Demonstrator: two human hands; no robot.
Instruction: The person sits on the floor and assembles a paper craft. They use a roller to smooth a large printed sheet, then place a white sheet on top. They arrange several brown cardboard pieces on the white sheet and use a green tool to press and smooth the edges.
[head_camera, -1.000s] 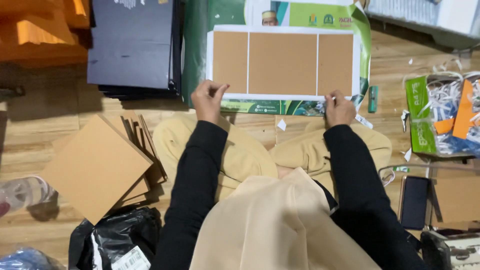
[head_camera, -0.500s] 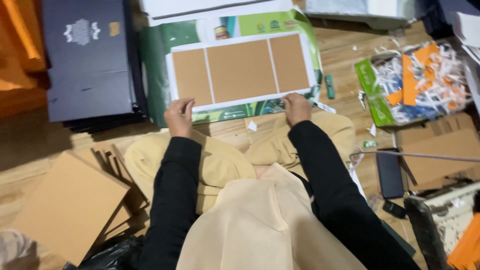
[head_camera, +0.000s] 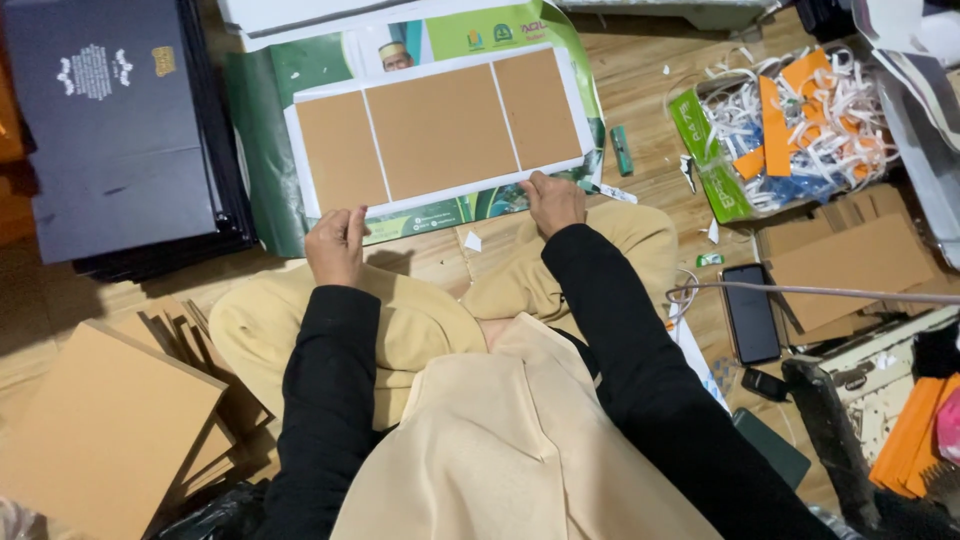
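On the floor at far left I see a stack of dark flat boxes (head_camera: 115, 130), now nearer the frame's middle since my view swung rightward. Next, my left hand (head_camera: 337, 245) pinches the near edge of the white sheet with three brown cardboard panels (head_camera: 440, 130); my right hand (head_camera: 553, 200) presses that same edge flat. Both grips look unchanged, the sheet resting on a green poster (head_camera: 262, 190). Rightmost, a box of paper scraps (head_camera: 790, 130) has come into fuller view.

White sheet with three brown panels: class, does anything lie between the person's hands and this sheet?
Nothing visible does. The left hand and the right hand both rest directly on the near edge of the white sheet, one towards each end, with no object between hand and sheet.
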